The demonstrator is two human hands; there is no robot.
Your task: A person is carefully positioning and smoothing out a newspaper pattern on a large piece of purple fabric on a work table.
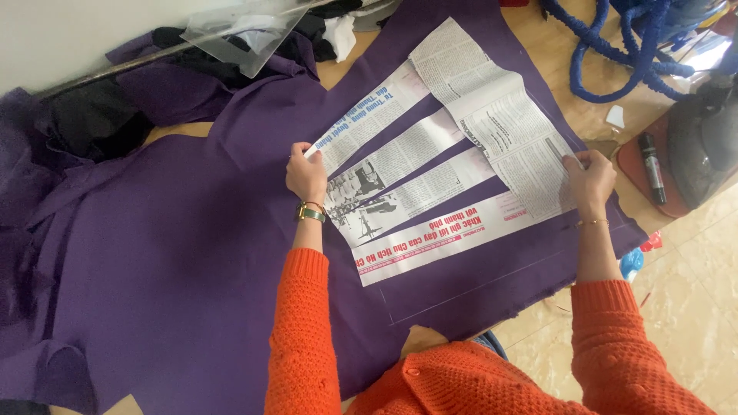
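Here the left hand (307, 177) pinches the narrow ends of the fanned newspaper pattern strips (419, 180), fingers closed on the paper, while the right hand (590, 180) presses the wide ends flat with a thin grey chalk or pencil (555, 150) pinched in its fingers. The strips lie on the purple fabric (177, 253) spread over the desk (538, 34); they look light, thin and easy to tear or slide, best pinned at the edges. Whether it is chalk or pencil is hard to tell, and the fabric's left edge runs out of view.
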